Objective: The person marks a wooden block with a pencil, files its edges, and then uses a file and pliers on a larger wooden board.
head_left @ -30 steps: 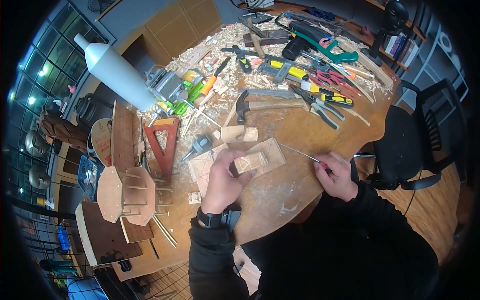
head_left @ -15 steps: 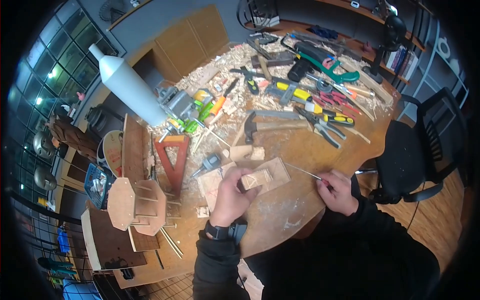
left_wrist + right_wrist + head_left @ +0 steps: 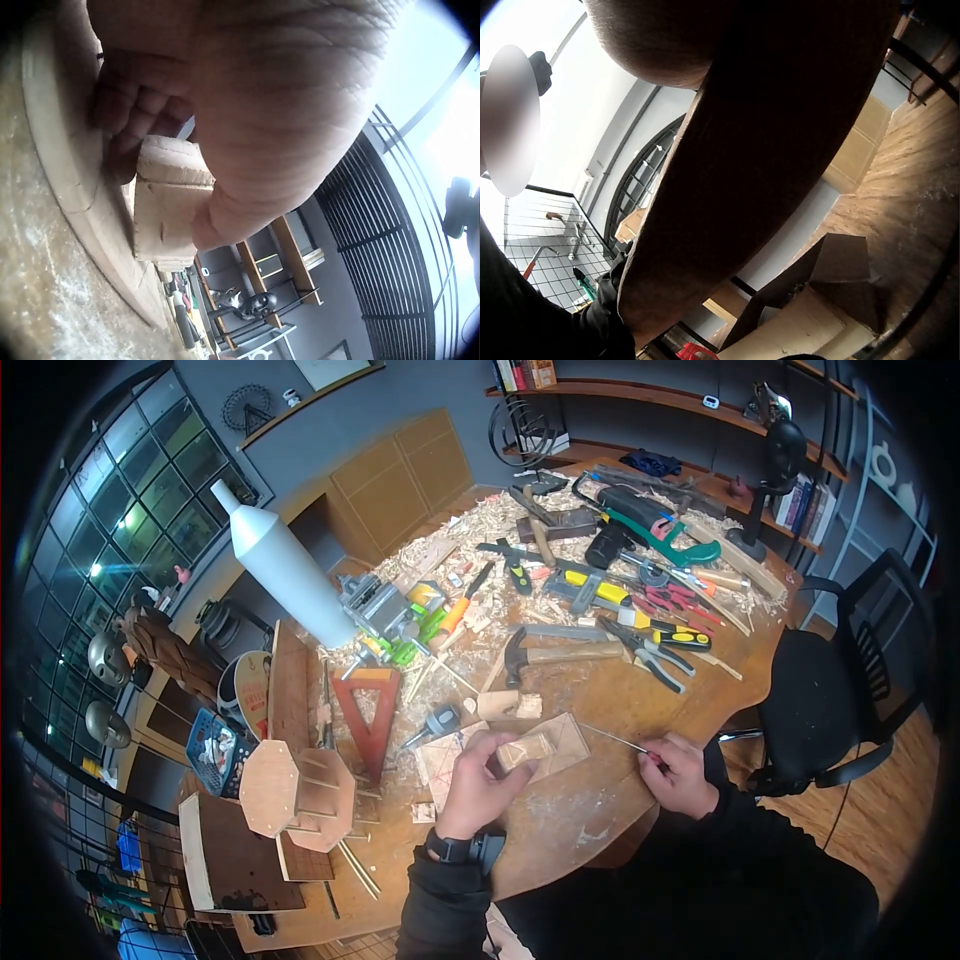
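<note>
No words or numbers can be read; the red marks (image 3: 256, 682) on the round board (image 3: 253, 708), middle left, are too small

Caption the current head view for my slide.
Left hand grips a wood block, right hand holds a thin tool, with a hammer lying beyond.

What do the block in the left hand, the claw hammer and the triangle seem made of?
The block in the left hand looks like bare wood: pale, rough-cut faces. The claw hammer seems to have a dark metal head and a plain wooden handle, light brown. The triangle is reddish-brown, perhaps stained wood, perhaps painted.
</note>
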The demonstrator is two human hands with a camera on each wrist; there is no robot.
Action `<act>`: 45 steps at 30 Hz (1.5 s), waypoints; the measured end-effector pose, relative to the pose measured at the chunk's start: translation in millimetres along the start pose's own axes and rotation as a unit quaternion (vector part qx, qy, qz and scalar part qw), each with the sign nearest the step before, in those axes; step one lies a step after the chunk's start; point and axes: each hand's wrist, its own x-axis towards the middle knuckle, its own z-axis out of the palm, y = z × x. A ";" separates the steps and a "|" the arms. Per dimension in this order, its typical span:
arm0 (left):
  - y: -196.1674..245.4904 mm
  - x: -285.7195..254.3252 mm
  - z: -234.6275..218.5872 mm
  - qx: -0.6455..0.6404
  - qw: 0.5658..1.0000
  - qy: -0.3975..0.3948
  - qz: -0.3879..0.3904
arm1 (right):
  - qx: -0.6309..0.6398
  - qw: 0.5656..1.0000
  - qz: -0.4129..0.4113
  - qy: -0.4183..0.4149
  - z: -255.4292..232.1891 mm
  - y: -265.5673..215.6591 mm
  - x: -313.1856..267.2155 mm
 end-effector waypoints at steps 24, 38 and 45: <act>0.9 -0.8 -1.7 -0.013 1.000 -0.006 0.006 | -0.013 1.000 0.024 -0.005 0.6 -2.8 0.2; -15.1 -2.5 4.6 -0.094 0.990 0.012 -0.101 | -0.030 0.999 0.034 -0.021 -0.8 -5.7 3.2; -10.2 -1.5 4.0 -0.090 0.985 0.000 -0.146 | -0.031 0.999 0.025 -0.021 1.2 -2.2 0.4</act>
